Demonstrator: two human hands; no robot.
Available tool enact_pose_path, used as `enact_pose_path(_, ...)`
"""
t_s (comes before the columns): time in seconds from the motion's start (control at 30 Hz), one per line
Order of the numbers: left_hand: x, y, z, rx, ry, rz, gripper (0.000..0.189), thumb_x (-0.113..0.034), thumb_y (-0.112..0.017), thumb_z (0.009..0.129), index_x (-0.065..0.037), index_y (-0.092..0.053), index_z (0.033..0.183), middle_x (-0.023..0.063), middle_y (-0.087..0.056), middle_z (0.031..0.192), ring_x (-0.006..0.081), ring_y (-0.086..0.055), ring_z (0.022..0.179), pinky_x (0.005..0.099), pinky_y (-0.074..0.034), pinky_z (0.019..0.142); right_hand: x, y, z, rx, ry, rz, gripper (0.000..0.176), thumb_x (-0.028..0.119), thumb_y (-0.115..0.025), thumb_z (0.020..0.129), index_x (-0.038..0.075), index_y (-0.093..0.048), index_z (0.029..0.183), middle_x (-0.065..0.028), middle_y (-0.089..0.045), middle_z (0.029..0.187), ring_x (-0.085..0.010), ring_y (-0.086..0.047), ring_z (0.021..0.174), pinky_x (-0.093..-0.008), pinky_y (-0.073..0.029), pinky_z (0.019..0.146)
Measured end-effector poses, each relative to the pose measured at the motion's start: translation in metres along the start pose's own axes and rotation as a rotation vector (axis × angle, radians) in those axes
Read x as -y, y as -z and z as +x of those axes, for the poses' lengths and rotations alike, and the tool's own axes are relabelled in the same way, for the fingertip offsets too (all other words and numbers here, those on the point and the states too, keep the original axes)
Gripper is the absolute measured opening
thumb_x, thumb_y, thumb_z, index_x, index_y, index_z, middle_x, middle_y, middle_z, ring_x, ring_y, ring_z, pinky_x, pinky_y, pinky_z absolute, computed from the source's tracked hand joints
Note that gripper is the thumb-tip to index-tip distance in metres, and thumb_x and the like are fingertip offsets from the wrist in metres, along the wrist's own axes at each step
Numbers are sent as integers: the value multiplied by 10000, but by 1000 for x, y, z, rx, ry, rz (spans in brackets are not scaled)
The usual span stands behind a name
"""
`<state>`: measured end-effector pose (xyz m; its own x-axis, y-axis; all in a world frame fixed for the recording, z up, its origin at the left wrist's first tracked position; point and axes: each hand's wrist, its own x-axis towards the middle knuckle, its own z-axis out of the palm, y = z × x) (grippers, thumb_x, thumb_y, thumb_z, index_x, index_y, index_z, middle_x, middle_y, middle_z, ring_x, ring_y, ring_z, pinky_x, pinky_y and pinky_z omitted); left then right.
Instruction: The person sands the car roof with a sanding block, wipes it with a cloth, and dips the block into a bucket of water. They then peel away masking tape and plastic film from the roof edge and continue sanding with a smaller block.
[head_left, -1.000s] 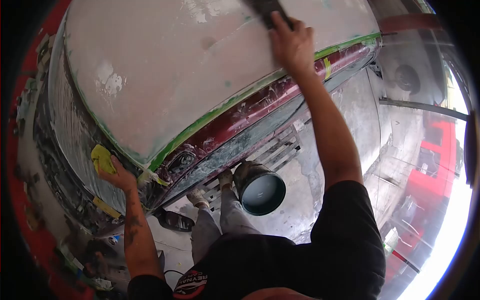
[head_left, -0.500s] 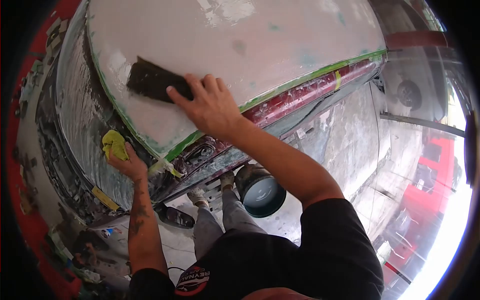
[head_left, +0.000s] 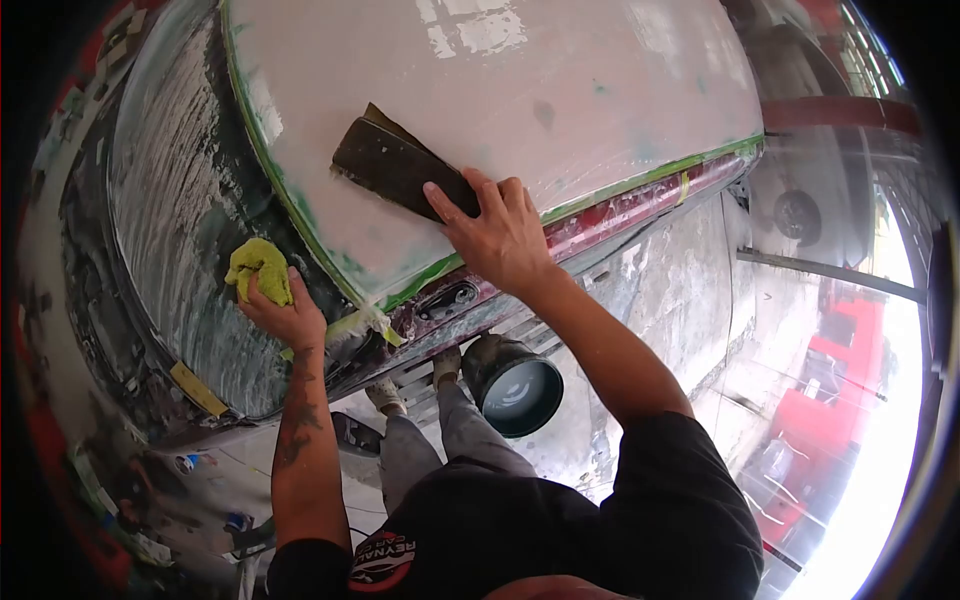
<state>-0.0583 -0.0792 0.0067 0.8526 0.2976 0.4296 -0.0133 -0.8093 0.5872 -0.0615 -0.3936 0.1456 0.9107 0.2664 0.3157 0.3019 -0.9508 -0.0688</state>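
A dark, flat sanding block point(head_left: 400, 165) is pressed on the pale, wet car panel point(head_left: 520, 90) by the outstretched right hand point(head_left: 500, 235); a yellow cloth point(head_left: 258, 268) is gripped in the left hand point(head_left: 285, 315) at the panel's edge.

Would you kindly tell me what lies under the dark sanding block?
The pale, sanded car panel lies under the dark sanding block, which the right hand holds against it. The patch directly beneath is covered, so its surface cannot be seen.
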Motion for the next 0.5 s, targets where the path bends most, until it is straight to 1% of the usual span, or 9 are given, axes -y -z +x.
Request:
enact_pose_path(0.03,-1,-1,0,5,1,-5,616,-400,-705,968,19,-483,1362,268,-472,1253,467,-502,1159,552,-414,986,-19,7,4,6,27,25,558,223,-715,868,292,-610,1412,-191,-564,1300,-366,-560,964,-477,-522,860)
enact_pose_path(0.1,-1,1,-1,20,30,-26,617,-398,-711,960,18,-487,1357,274,-473,1255,474,-494,1162,560,-406,984,-84,11,18,-58,-135,-136,528,251,-705,892,268,-614,1413,-207,-575,1296,-383,-572,939,-481,-522,854)
enact_pose_path(0.17,-4,2,0,20,23,-19,614,-394,-717,954,14,-490,1352,274,-474,1254,472,-491,1165,564,-402,984,-186,6,28,-144,-429,-252,522,299,-666,924,254,-599,1440,-266,-581,1256,-449,-575,981,-512,-501,896)
enact_pose_path(0.23,-5,3,1,12,22,-8,611,-391,-722,948,10,-493,1348,274,-474,1253,470,-488,1167,567,-398,984,-211,12,47,-52,-796,-315,507,350,-619,944,245,-603,1440,-285,-577,1242,-466,-561,1026,-527,-491,917)
enact_pose_path(0.3,-6,3,1,-9,-9,-12,599,-387,-728,942,-2,-499,1339,268,-478,1245,471,-488,1160,573,-391,982,-177,-11,48,-121,-657,-375,527,376,-585,950,245,-582,1461,-300,-569,1241,-470,-547,1055,-538,-484,922)
enact_pose_path(0.37,-6,3,-2,-2,16,-19,593,-375,-737,935,-10,-500,1338,264,-478,1244,470,-485,1174,575,-385,999,-69,-15,54,-131,-453,-271,542,293,-630,932,248,-559,1467,-289,-553,1248,-449,-549,1031,-538,-478,899)
enact_pose_path(0.4,-4,2,-3,12,42,-43,598,-372,-753,915,-24,-505,1333,283,-461,1314,488,-455,1248,589,-368,1039,-14,-15,54,-112,-357,-204,551,244,-655,909,251,-564,1452,-277,-551,1246,-429,-555,991,-530,-482,869)
enact_pose_path(0.43,-4,1,-3,23,68,-71,603,-369,-769,895,-39,-511,1328,302,-445,1383,506,-426,1322,603,-351,1078,33,-23,48,-63,-258,-159,555,210,-644,897,259,-568,1445,-261,-545,1253,-404,-560,963,-513,-483,848)
enact_pose_path(0.5,-6,3,-1,27,70,-78,613,-363,-776,883,-45,-510,1334,304,-436,1406,504,-420,1333,606,-335,1092,102,-32,31,62,-69,-30,570,177,-601,898,278,-558,1458,-232,-547,1252,-378,-565,944,-495,-488,809)
